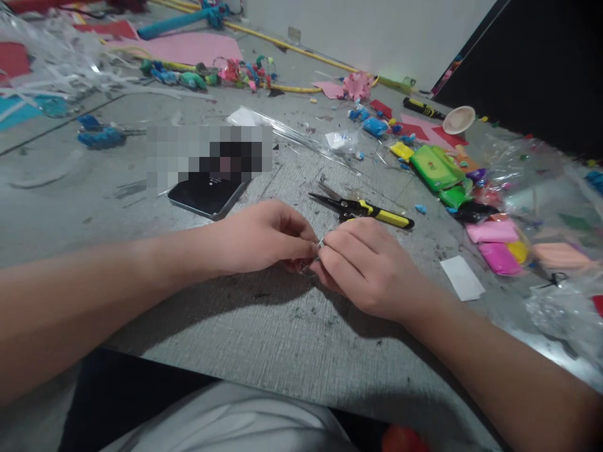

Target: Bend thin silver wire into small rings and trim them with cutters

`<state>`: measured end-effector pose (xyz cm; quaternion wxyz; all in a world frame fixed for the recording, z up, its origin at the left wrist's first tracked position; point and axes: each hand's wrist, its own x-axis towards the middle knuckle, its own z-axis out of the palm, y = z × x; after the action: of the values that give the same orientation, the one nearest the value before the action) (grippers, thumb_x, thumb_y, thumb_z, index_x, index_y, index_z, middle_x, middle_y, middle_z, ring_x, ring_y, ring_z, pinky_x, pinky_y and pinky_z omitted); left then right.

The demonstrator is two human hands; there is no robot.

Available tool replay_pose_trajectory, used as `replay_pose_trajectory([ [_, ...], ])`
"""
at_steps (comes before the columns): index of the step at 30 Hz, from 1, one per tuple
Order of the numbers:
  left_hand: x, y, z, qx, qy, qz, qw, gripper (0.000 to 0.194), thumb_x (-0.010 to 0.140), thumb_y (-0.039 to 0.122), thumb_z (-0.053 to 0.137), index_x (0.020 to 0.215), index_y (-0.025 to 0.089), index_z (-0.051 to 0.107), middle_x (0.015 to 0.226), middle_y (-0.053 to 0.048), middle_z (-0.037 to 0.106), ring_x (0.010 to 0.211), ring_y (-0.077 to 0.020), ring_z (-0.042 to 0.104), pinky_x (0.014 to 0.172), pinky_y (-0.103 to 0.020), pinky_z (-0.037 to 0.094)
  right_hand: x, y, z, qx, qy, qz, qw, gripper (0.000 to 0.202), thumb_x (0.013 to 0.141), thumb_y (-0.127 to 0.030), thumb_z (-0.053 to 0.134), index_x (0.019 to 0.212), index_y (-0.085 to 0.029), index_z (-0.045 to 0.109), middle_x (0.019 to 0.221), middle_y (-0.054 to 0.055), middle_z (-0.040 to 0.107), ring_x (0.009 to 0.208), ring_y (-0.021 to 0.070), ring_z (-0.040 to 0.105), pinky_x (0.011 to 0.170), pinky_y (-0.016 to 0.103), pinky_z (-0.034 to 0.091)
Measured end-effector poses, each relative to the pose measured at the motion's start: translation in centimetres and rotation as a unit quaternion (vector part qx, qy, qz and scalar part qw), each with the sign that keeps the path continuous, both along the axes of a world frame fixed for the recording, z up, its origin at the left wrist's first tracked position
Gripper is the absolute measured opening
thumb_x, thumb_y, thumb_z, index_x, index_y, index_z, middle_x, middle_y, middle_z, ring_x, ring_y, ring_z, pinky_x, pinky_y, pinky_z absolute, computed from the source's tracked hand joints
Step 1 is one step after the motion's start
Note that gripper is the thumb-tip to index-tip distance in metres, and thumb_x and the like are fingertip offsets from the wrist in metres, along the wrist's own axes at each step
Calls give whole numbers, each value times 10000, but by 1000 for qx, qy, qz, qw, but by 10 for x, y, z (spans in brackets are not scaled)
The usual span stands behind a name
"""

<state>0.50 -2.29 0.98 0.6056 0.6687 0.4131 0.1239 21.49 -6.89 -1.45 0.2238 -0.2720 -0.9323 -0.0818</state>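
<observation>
Near the middle of the grey table [264, 333], my left hand [268, 238] and my right hand [367, 267] meet at the fingertips. Both are pinched on a thin silvery wire [321, 241], whose small loops show between and just below the fingers. Its far parts are hidden by the fingers. Just beyond my right hand lie black-and-yellow pliers [384, 215], their jaws pointing left and apart. A dark phone [207, 191] rests beyond my left wrist, its upper part covered by blurred squares.
Colourful clay packets [436, 168] and clear plastic bags line the right side. A white card [461, 277] lies right of my right hand. Blue-handled scissors [101, 135], thin wires [296, 138] and pink paper [188, 47] are farther back.
</observation>
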Motion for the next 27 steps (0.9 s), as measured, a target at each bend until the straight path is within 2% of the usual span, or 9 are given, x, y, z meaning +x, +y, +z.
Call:
replay_pose_trajectory([
  [6, 2, 2, -2, 35, -7, 60, 998, 148, 817, 234, 681, 691, 163, 709, 604, 3, 648, 600, -117, 586, 594, -227, 435, -6, 1, -6, -26, 86, -78, 993, 101, 982, -237, 551, 986, -180, 635, 967, 140, 656, 923, 290, 576, 805, 468, 494],
  [11, 2, -1, -4, 61, 2, 91, 994, 117, 828, 247, 690, 747, 163, 702, 636, 0, 654, 633, -121, 579, 605, -238, 421, -11, -2, -12, -72, 169, -131, 974, 87, 983, -227, 562, 980, -168, 626, 902, 109, 653, 886, 263, 581, 806, 433, 484],
  [17, 5, -5, -2, 82, 8, 104, 991, 115, 821, 209, 689, 718, 163, 667, 615, 17, 642, 613, -108, 577, 599, -227, 424, -14, -5, -10, -113, 184, -129, 968, 129, 991, -215, 539, 894, -187, 620, 880, 91, 642, 870, 245, 568, 786, 410, 466],
  [22, 7, -5, -7, 43, -41, 132, 989, 122, 819, 187, 700, 709, 153, 661, 617, 23, 646, 608, -90, 586, 611, -206, 459, -17, -7, -12, -135, 180, -138, 965, 86, 953, -263, 625, 929, -180, 623, 915, 94, 640, 904, 258, 559, 809, 427, 466],
  [27, 5, -3, -17, -17, -106, 154, 982, 124, 817, 203, 711, 705, 154, 695, 628, 9, 673, 603, -83, 602, 621, -200, 479, -17, -7, -16, -115, 164, -139, 970, 43, 922, -195, 633, 953, -167, 624, 950, 98, 649, 930, 264, 558, 825, 434, 474],
])
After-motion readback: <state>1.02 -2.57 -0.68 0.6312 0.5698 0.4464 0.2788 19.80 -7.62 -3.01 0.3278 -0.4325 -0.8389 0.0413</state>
